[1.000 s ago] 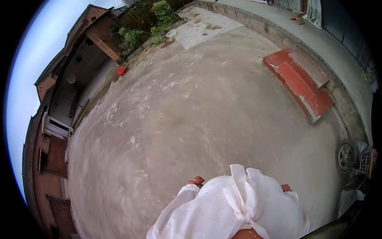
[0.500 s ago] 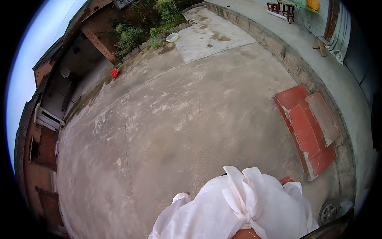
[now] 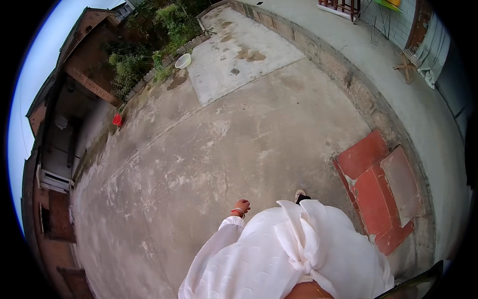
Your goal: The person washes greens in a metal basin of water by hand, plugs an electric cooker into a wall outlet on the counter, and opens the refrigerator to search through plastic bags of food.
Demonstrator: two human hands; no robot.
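Note:
My left hand (image 3: 242, 205) swings out in front of my body, above bare concrete, with a red band and a pale bangle at the wrist. Its fingers look loosely curled in, and nothing shows in them. The hand touches no object. My right hand is out of view, hidden behind the white blouse (image 3: 254, 249) with its knotted collar. One shoe (image 3: 300, 193) of mine steps forward past the blouse, with a dark trouser leg above it.
Red boards (image 3: 374, 194) lean against the raised concrete step (image 3: 343, 74) on the right. Further off are a red bucket (image 3: 117, 120), a pale basin (image 3: 183, 61) and green plants (image 3: 172, 22). Wooden stools (image 3: 346, 7) and a folding stand (image 3: 407, 66) are on the step.
My left hand has swung forward into view, and a shoe now shows ahead of the blouse. The view has shifted; bucket and basin appear further left, and the red boards lower.

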